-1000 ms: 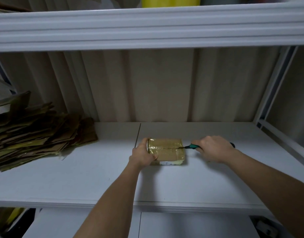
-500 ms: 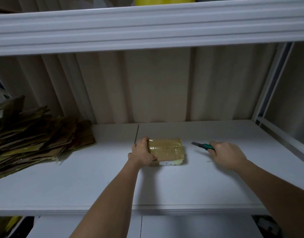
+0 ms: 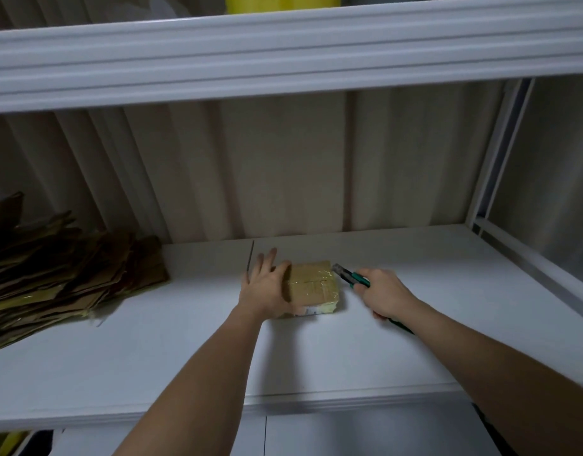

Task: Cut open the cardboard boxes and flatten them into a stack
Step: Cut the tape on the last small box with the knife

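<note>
A small flat cardboard box (image 3: 313, 286), wrapped in shiny tape, lies on the white shelf (image 3: 185, 357) near its middle. My left hand (image 3: 267, 287) rests against the box's left side, thumb on the top edge and fingers spread behind it. My right hand (image 3: 384, 297) grips a green-handled utility knife (image 3: 351, 278) just right of the box. The blade tip points at the box's far right corner.
A tall pile of flattened cardboard (image 3: 59, 274) fills the shelf's left end. An upper shelf beam (image 3: 283, 51) hangs overhead. A white frame post (image 3: 494, 153) and rail bound the right side. A curtain hangs behind.
The knife was pulled out of the cut to the right, then brought back toward the box's far right corner. My left hand loosened its grip and its fingers spread out.
</note>
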